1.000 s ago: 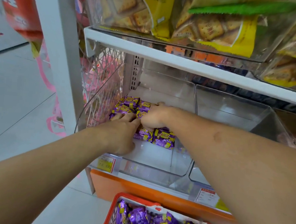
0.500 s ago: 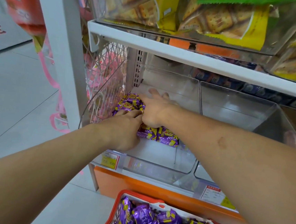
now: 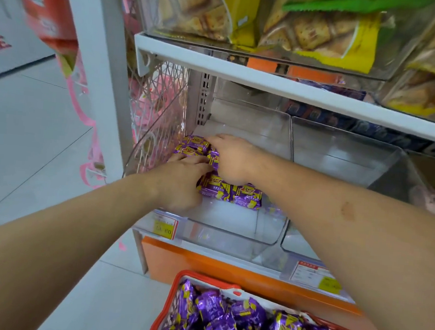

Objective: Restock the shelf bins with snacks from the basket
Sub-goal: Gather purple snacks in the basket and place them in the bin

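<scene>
Hands [image 3: 210, 169] press purple, yellow-printed snacks [image 3: 231, 191].

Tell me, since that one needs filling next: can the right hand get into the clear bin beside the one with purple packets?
Probably yes: the right hand is next to the neighbouring clear plastic bin, whose top is open.

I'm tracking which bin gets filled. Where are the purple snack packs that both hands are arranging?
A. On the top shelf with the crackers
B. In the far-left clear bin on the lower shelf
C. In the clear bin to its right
B: both the left hand and the right hand rest on purple snack packs in the leftmost clear bin.
</scene>
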`<state>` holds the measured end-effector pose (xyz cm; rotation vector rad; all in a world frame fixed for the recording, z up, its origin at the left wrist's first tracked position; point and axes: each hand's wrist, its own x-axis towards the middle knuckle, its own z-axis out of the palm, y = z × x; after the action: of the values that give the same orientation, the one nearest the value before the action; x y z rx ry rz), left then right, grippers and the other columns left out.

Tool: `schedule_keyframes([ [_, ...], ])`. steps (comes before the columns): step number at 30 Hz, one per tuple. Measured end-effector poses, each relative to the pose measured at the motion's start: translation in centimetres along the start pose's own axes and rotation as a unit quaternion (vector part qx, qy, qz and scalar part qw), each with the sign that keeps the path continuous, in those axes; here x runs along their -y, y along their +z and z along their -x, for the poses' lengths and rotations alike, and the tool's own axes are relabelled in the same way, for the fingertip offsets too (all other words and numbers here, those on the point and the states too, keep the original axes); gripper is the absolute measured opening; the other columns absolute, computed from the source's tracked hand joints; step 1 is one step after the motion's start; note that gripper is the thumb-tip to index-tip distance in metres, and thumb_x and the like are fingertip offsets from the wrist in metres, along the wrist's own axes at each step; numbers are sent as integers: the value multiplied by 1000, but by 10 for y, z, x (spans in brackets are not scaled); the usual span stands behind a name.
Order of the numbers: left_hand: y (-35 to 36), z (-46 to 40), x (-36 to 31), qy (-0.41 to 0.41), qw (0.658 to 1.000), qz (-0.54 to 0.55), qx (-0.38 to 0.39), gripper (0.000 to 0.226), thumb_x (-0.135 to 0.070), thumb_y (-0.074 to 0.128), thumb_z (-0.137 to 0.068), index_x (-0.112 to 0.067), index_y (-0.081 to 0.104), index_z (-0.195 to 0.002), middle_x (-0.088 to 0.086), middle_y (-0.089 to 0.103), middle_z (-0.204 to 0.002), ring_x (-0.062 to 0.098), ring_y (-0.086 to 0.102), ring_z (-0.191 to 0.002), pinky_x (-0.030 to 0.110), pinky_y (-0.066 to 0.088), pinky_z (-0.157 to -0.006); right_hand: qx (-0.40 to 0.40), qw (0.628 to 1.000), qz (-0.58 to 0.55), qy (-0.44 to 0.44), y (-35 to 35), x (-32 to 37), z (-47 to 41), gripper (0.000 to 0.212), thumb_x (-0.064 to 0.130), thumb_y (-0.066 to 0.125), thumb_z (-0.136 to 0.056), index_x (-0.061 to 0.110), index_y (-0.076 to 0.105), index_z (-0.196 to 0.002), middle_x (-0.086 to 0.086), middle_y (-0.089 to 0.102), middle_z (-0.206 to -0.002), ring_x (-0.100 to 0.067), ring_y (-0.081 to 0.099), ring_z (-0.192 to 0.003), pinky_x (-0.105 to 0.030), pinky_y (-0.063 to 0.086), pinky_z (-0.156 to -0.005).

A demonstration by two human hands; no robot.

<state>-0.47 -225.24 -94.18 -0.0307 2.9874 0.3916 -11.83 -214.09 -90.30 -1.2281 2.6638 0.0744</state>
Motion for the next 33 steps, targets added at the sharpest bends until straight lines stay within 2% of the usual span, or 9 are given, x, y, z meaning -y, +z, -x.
schedule_keyframes([
  [3, -9, 9, -8, 10, 998, 27, -61, 55, -45, 51, -78, -23, 69, -125, 5, 66, -127, 26, 57, -126, 31, 38, -104, -51, 998, -18, -10, -16, 3, 37, 38, 7, 57, -86, 12, 66, -122, -13, 68, -119, -33, 64, -113, -27, 45, -76],
  [7, -32, 49, -47, -9, 977, 103, -188, 24, -28, 58, -86, -19, 72, -103, 4, 75, -95, 28, 69, -95, 36, 54, -84, -195, 969, -135, -66, -33, 9, 106, 29, 10, 46, -72, 19, 69, -88, -2, 71, -84, -27, 64, -87, -35, 54, -76],
  [11, -18, 115, -104, 61, 950, 219, -216, 13, -25, 56, -84, -22, 68, -89, -4, 69, -76, 13, 63, -71, 30, 50, -70, -222, 948, -195, -118, -12, 9, 198, 19, 8, 47, -71, 19, 60, -79, 11, 54, -66, -13, 50, -70, -34, 41, -64],
  [14, 21, 148, -133, 46, 975, 194, -96, 9, -26, 59, -88, -24, 67, -90, -7, 69, -74, 10, 64, -71, 27, 43, -65, -143, 973, -174, -53, 36, -6, 253, 18, 8, 48, -73, 21, 57, -81, 8, 59, -73, -20, 56, -75, -39, 47, -67],
  [18, 82, 166, -141, 52, 994, 48, 88, 18, -26, 58, -87, -26, 63, -104, -5, 71, -102, 19, 66, -101, 31, 53, -86, 72, 982, -141, 98, 104, -27, 301, 37, 7, 59, -78, 17, 58, -113, -10, 67, -111, -32, 65, -106, -40, 54, -81],
  [20, 104, 171, -140, 48, 985, -3, 167, 36, -26, 60, -86, -22, 58, -122, 3, 63, -120, 26, 61, -114, 41, 54, -93, 173, 965, -146, 134, 132, -30, 318, 73, 14, 66, -83, 14, 38, -151, -15, 44, -149, -32, 59, -122, -38, 55, -85],
  [22, 121, 172, -142, 43, 971, -47, 230, 64, -26, 67, -86, -20, 44, -146, 8, 51, -133, 30, 54, -124, 44, 53, -98, 235, 948, -173, 131, 152, -26, 325, 107, 28, 78, -86, 26, 6, -166, -7, 7, -170, -34, 41, -145, -40, 53, -99],
  [26, 152, 171, -148, 28, 951, -88, 295, 116, -53, 83, -74, -20, 14, -161, 15, 21, -159, 35, 30, -146, 50, 44, -112, 251, 954, -132, 103, 177, -11, 314, 132, 62, 86, -73, 38, -7, -164, -6, -8, -173, -34, 0, -160, -56, 28, -123],
  [33, 196, 162, -172, -20, 955, -135, 264, 132, -77, 72, -70, -17, -2, -162, 13, 7, -167, 42, 23, -149, 72, 25, -113, 256, 961, -42, 94, 214, 13, 286, 129, 70, 81, -69, 27, 5, -164, -25, 13, -163, -44, 17, -152, -55, 32, -119],
])
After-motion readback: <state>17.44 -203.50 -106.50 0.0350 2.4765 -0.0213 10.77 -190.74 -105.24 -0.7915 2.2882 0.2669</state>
